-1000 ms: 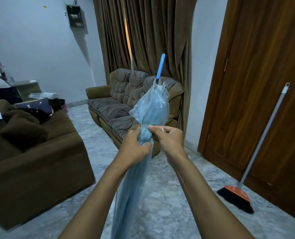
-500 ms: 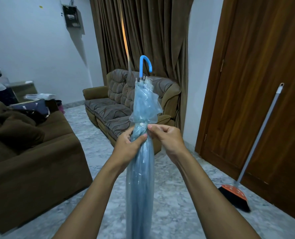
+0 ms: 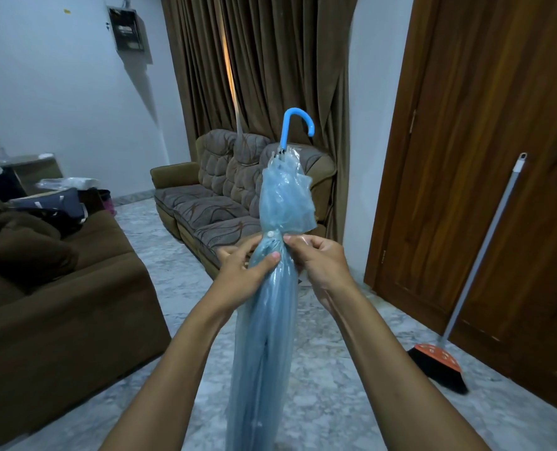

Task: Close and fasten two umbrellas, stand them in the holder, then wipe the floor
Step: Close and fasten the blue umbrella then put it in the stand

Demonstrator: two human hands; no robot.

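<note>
A folded, see-through light blue umbrella (image 3: 267,336) stands upright in front of me, its curved blue handle (image 3: 298,125) at the top. Both hands hold it around the middle. My left hand (image 3: 243,271) wraps the folded canopy, thumb pressed on the front. My right hand (image 3: 319,260) pinches the clear strap at the right side of the canopy. A white snap button (image 3: 270,234) shows on the canopy just above my fingers. Above the hands the plastic bunches out loosely. The lower tip runs out of view at the bottom edge.
A brown sofa (image 3: 59,304) fills the left, and a patterned sofa (image 3: 225,203) stands ahead under brown curtains (image 3: 260,60). A broom (image 3: 446,356) with an orange head leans on the wooden door (image 3: 485,157) at the right. Marble floor (image 3: 319,385) lies below.
The umbrella has swung upright and turned, so its hooked handle now shows. My hands stay at its middle, and the snap button has come into sight above my fingers.
</note>
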